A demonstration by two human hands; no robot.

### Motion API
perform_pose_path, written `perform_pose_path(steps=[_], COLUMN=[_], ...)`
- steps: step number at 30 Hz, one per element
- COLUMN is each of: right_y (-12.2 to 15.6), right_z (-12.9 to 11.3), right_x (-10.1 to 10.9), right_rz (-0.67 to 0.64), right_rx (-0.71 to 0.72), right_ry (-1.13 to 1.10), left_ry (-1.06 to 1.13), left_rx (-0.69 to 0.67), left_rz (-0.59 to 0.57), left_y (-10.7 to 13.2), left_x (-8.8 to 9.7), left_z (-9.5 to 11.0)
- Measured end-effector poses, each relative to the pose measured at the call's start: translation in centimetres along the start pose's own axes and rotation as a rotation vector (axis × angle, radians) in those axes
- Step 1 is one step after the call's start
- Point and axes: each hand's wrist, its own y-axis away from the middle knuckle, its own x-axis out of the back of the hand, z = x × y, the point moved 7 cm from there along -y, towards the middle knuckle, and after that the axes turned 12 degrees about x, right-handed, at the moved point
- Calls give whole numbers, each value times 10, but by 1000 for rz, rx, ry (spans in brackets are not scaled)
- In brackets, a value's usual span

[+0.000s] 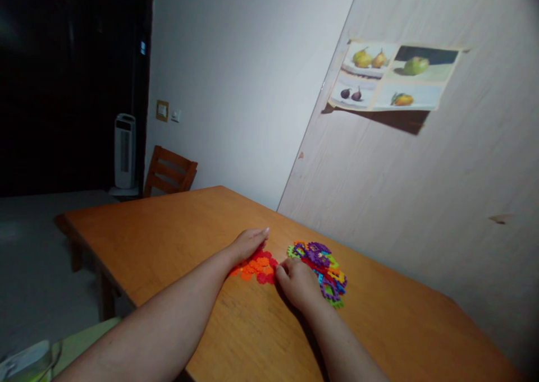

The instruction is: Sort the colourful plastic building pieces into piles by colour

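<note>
My left hand (249, 242) lies palm down over the far edge of a small heap of orange and red plastic pieces (257, 268) on the wooden table (168, 242); its fingers are stretched out together. My right hand (298, 281) rests beside the heap with its fingers curled, the fingertips touching the red pieces at the heap's right side. What it pinches, if anything, is hidden. Just right of that hand lies a mixed pile of purple, green, orange and blue pieces (322, 267).
The table runs along a pale wall with a fruit picture (391, 76). A wooden chair (168, 171) stands at the far end, a white heater (125, 149) behind it. A pale object (25, 359) sits at the lower left.
</note>
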Motion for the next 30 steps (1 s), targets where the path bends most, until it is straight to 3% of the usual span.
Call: perform_pose_path(steps=[6,14,17,20,24,30], right_y=[-2,-2,0,-5,-13,-13], right_z=[23,99,115,107,75,49], right_x=[9,33,35,25,3,-14], right_rz=[50,317,386,330,169,67], right_rx=[-105,-289,-323,-238,-115,-71], right_ry=[34,-139,-197,-313,-377,-379], left_ry=[-14,-32,-62,-88,-90,-61], left_rx=[3,14,16,22,16,37], left_rz=[-12,3,1,6,-6,-46], left_y=[1,2,3,3,1,-2], left_x=[-2,1,1,1,1,-1], left_z=[1,0,1,0,0,-2])
